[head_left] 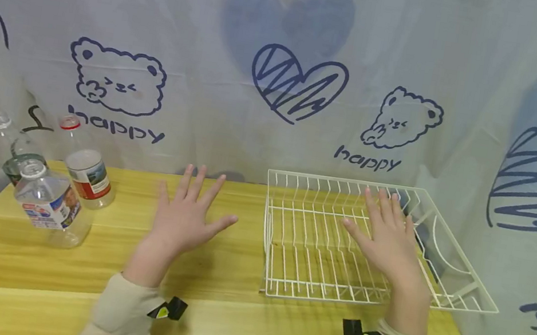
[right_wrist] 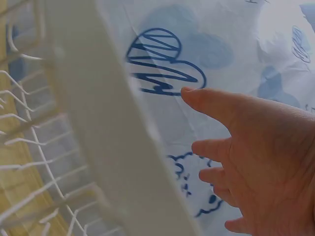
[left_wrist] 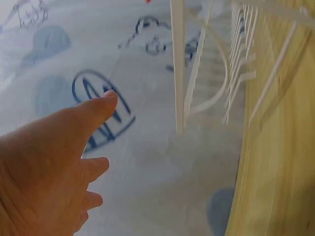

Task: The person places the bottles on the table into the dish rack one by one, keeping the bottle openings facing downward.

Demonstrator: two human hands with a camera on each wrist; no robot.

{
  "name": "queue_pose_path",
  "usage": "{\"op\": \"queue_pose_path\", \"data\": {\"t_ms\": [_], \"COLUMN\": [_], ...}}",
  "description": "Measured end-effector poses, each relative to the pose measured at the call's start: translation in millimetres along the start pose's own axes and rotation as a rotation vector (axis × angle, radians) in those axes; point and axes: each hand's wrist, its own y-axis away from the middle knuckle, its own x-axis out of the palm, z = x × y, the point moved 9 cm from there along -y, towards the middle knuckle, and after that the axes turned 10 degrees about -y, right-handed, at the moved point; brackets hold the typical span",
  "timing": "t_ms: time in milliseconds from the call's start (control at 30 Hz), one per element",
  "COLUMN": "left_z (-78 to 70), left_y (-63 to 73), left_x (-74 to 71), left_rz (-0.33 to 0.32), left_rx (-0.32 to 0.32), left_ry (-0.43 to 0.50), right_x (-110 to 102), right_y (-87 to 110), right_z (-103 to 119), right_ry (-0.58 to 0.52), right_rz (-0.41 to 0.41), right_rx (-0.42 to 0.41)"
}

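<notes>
My left hand (head_left: pixel 182 218) is held over the wooden table with its fingers spread and nothing in it. To its right stands a white wire dish rack (head_left: pixel 318 285). Over the right part of that rack, my right hand (head_left: pixel 387 243) hovers palm down, fingers straight and apart, also holding nothing. The left wrist view shows the left hand (left_wrist: pixel 54 157) apart from the rack's white wires (left_wrist: pixel 178 69). In the right wrist view the right hand (right_wrist: pixel 270 157) appears beside the rack's rim (right_wrist: pixel 108 118), which fills much of the near side.
At the table's left stand three clear plastic bottles: a red-capped one (head_left: pixel 90 175), a shorter one (head_left: pixel 54 205) in front, and a green-labelled one (head_left: pixel 4 137) behind. A printed curtain (head_left: pixel 207 19) hangs along the back and right of the wooden table (head_left: pixel 204 320).
</notes>
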Motion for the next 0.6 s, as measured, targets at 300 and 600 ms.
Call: {"op": "queue_pose_path", "data": {"t_ms": [300,600], "left_z": [-67.3,-118.7], "left_y": [14.4,28.7], "left_x": [-1.5,14.4], "left_rz": [-0.013,0.021], "left_rx": [0.186,0.364], "left_ry": [0.018,0.003], "right_x": [-24,-34], "right_y": [12.4,21.0], "right_z": [-28,-61], "right_ry": [-0.038,0.035], "right_rz": [-0.086,-0.094], "right_rx": [0.025,0.045]}}
